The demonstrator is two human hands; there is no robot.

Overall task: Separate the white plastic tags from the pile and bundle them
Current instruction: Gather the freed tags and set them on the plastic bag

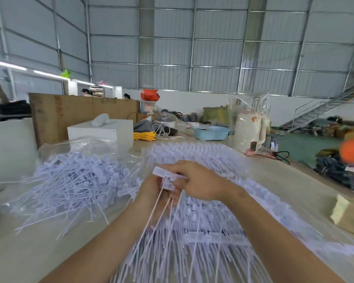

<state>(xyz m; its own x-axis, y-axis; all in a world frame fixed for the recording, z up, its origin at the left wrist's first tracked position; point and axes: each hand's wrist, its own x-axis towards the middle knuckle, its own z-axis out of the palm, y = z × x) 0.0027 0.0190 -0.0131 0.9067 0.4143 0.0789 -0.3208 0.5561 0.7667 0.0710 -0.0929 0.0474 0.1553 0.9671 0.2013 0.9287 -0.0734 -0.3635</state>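
Item: thin white plastic tags (166,181), held in our left hand (151,188) and right hand (198,180) grips; tails trail toward us.

- Bare surface (39,248) lies open at near left.
- Loose tag pile (76,180) blocks the left; tag rows (202,221) cover the middle.
- White box (102,131) and blue basket (211,132) stand behind.

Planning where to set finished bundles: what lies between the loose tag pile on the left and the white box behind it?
Head view: crumpled clear plastic bag lies between loose tag pile and white box.
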